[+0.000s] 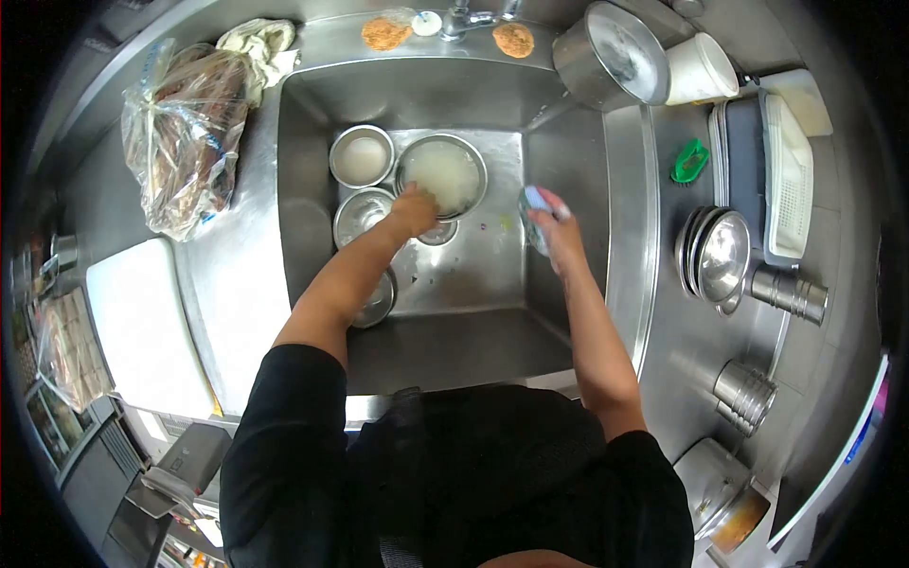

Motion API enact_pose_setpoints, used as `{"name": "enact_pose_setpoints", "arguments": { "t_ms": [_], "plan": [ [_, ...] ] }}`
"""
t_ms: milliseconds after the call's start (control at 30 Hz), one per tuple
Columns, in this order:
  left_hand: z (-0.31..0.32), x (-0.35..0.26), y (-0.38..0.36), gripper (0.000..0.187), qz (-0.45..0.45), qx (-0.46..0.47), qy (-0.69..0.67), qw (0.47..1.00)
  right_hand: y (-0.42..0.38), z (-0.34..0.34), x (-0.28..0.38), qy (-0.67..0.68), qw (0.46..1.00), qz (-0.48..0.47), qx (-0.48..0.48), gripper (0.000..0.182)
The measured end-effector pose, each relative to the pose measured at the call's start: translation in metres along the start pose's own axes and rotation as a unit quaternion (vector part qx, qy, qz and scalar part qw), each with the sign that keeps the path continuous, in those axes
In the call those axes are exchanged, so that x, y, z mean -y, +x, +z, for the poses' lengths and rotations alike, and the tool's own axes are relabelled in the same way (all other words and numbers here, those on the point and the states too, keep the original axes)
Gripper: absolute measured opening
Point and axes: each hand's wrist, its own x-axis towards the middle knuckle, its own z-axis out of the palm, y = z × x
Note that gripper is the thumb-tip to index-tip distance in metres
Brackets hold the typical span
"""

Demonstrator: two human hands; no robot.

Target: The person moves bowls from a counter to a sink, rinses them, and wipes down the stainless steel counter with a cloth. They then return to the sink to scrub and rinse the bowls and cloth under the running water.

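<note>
My left hand (415, 212) is closed at the near-left rim of a round metal bowl (481, 170) full of cloudy, whitish water; its fingertips are partly hidden. In my right hand (561, 237) is a pale greenish scrubbing sponge (531, 223), held near the sink's right wall. Left of the bowl stands a smaller metal container (361, 157) with cloudy liquid. Below that is another metal bowl (358, 216). A small metal dish (439, 233) lies just beneath the large bowl, and one more metal bowl (381, 301) is partly covered by my left forearm.
The steel sink (426, 346) surrounds the bowls, with a faucet (466, 21) behind. Left are a plastic bag (185, 142) and white cutting board (147, 322). Right are a large pot (606, 62), green brush (690, 161), stacked bowls (721, 256) and white basket (791, 199).
</note>
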Motion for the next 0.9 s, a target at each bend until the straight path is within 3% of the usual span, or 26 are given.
{"name": "enact_pose_setpoints", "arguments": {
  "t_ms": [200, 267, 300, 367, 400, 433, 467, 500, 533, 567, 600, 633, 667, 700, 733, 767, 800, 833, 867, 900],
  "plan": [
    [-0.011, 0.001, 0.003, 0.035, 0.030, -0.075, 0.044, 0.996, -0.015, -0.001, -0.010, 0.014, 1.000, 0.012, 0.006, 0.047],
    [-0.021, 0.003, 0.008, 0.033, -0.035, -0.131, -0.085, 0.987, -0.014, -0.003, -0.009, 0.013, 1.000, 0.013, -0.005, 0.048],
    [-0.032, 0.002, 0.006, 0.033, -0.032, -0.131, -0.084, 0.987, -0.011, -0.001, -0.007, 0.008, 1.000, 0.000, -0.012, 0.049],
    [-0.058, 0.002, 0.002, 0.033, -0.134, -0.158, -0.343, 0.916, -0.006, 0.008, -0.002, 0.005, 1.000, -0.014, -0.020, 0.050],
    [-0.067, 0.001, 0.000, 0.034, -0.181, -0.166, -0.463, 0.852, -0.005, 0.017, 0.002, -0.047, 0.997, -0.055, -0.013, 0.049],
    [-0.074, -0.001, -0.003, 0.051, -0.179, -0.189, -0.483, 0.836, -0.003, 0.028, 0.006, -0.099, 0.990, -0.097, -0.006, 0.048],
    [-0.077, -0.005, -0.004, 0.051, -0.176, -0.191, -0.481, 0.837, -0.002, 0.042, 0.009, -0.133, 0.974, -0.183, 0.015, 0.048],
    [-0.079, -0.012, -0.005, 0.057, -0.189, -0.266, -0.522, 0.788, -0.001, 0.059, 0.012, -0.164, 0.949, -0.266, 0.035, 0.048],
    [-0.081, -0.019, -0.008, 0.064, -0.200, -0.337, -0.559, 0.731, 0.005, 0.074, 0.011, -0.247, 0.889, -0.386, 0.016, 0.048],
    [-0.092, -0.026, -0.016, 0.075, -0.299, -0.300, -0.584, 0.692, 0.010, 0.086, 0.019, -0.286, 0.838, -0.464, 0.005, 0.045],
    [-0.100, -0.035, -0.023, 0.075, -0.297, -0.301, -0.582, 0.695, 0.013, 0.094, 0.032, -0.322, 0.780, -0.537, -0.005, 0.041],
    [-0.106, -0.046, -0.032, 0.077, -0.306, -0.321, -0.608, 0.658, 0.013, 0.096, 0.045, -0.320, 0.779, -0.539, -0.006, 0.041],
    [-0.111, -0.055, -0.042, 0.078, -0.315, -0.342, -0.632, 0.620, 0.013, 0.100, 0.063, -0.225, 0.928, -0.296, -0.006, 0.035],
    [-0.116, -0.063, -0.053, 0.070, -0.288, -0.371, -0.642, 0.606, 0.015, 0.103, 0.074, -0.111, 0.993, -0.027, -0.004, 0.033],
    [-0.122, -0.070, -0.066, 0.070, -0.287, -0.374, -0.640, 0.607, 0.030, 0.107, 0.061, -0.109, 0.994, -0.031, -0.003, 0.033],
    [-0.130, -0.079, -0.080, 0.064, -0.260, -0.374, -0.601, 0.656, 0.053, 0.111, 0.032, 0.142, 0.984, 0.088, 0.060, 0.032],
    [-0.135, -0.086, -0.088, 0.058, -0.231, -0.373, -0.561, 0.702, 0.064, 0.111, 0.014, 0.381, 0.895, 0.198, 0.119, 0.031],
    [-0.130, -0.089, -0.089, 0.049, -0.169, -0.420, -0.551, 0.701, 0.055, 0.120, 0.009, 0.430, 0.870, 0.192, 0.145, 0.033],
    [-0.128, -0.083, -0.085, 0.049, -0.166, -0.424, -0.550, 0.700, 0.051, 0.130, -0.003, 0.429, 0.871, 0.188, 0.146, 0.033],
    [-0.126, -0.072, -0.079, 0.049, -0.135, -0.452, -0.410, 0.780, 0.046, 0.142, -0.023, 0.474, 0.828, 0.217, 0.207, 0.033]
  ]
}}
